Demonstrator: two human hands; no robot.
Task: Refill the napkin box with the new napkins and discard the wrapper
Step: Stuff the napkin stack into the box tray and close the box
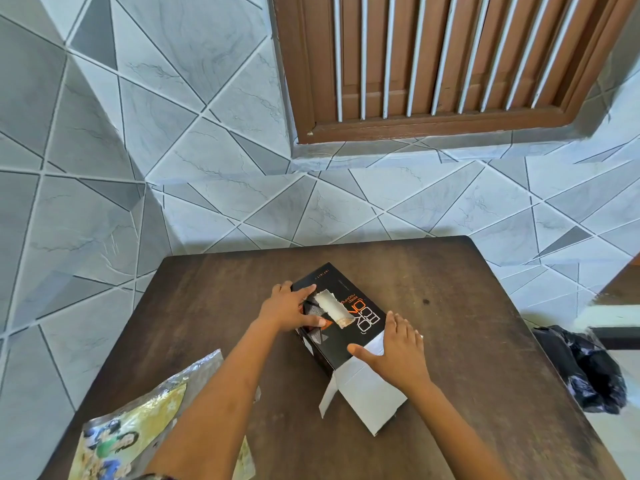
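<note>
A black napkin box (pixel 346 299) with orange and white lettering lies flat on the dark wooden table (pixel 485 341). A white napkin (pixel 334 308) pokes out of the slot in its top. The box's near end stands open, with white flaps (pixel 367 393) spread toward me. My left hand (pixel 292 306) rests on the box's left side, fingers spread along its top and edge. My right hand (pixel 394 351) lies flat with straight fingers on the open near end. The plastic wrapper (pixel 135 427), clear with yellow and green print, lies at the table's near left corner.
A black bin bag (pixel 585 368) sits on the floor to the right of the table. A grey tiled wall stands behind the table, with a brown barred window (pixel 433 64) above it.
</note>
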